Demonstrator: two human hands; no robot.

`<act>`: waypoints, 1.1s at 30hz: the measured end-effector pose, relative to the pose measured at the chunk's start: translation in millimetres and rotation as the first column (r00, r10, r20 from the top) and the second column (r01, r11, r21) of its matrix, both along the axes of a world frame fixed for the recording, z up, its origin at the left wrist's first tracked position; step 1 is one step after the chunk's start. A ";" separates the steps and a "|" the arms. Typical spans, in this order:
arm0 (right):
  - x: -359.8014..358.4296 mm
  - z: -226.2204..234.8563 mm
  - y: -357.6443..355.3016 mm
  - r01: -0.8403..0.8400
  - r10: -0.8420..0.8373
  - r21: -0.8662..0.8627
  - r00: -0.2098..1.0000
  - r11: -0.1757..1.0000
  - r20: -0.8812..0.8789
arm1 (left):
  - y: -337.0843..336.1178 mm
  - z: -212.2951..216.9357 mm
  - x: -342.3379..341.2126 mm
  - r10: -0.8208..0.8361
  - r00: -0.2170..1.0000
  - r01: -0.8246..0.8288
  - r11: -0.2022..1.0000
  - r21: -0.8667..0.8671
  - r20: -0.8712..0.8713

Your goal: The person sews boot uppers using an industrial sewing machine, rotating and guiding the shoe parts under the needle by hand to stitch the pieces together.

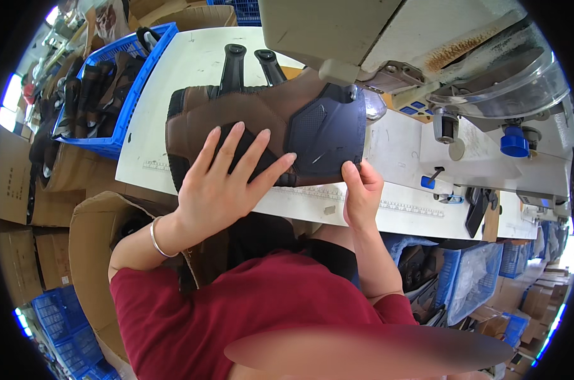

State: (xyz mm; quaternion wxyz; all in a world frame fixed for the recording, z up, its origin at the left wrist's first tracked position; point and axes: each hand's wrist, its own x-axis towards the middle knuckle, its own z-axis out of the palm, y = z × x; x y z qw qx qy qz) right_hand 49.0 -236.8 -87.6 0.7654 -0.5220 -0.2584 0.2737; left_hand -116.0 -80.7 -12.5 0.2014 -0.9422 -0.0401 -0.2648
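A brown and black boot upper [268,114] is lying flat on the white tabletop [195,54], directly in front of the person. Its black patterned panel [322,139] is facing up at the right end, close to the sewing machine [325,28]. Two black straps [233,68] are projecting from its far edge.

The left hand [220,180] is resting open, palm down, on the brown section; its fingers are spreading across the surface without gripping. The right hand [361,190] is pinching the near right corner of the black panel between thumb and forefinger. A metal bangle [153,237] is encircling the left wrist.

A printed scale [413,208] is running along the near side of the tabletop. The machine is standing over the right end of the upper. A clear plastic cover [515,88] is curving across its right side, and a blue knob [514,142] is protruding below the cover. A flat black object [477,214] is lying farther right, near the table edge.

At the left, a blue crate [146,85] is holding dark pieces [94,92]. An open cardboard box [91,253] is standing below the table's left end. Blue bins [450,278] are standing beneath its right end.
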 end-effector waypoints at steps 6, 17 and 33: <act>11.5 17.6 22.2 0.035 -0.035 -0.004 0.999 0.999 -0.004 | 23.5 14.7 20.0 -0.047 0.998 0.045 0.998 -0.050 -0.047; 18.5 -5.0 -3.1 0.357 -0.213 -0.189 0.824 0.915 0.525 | 85.9 43.2 66.9 -0.167 0.983 0.143 0.955 -0.258 -0.073; 110.2 -31.8 40.3 0.165 -0.164 -0.014 0.967 0.986 -0.192 | 79.4 24.8 37.7 -0.060 0.994 0.066 0.996 0.057 -0.096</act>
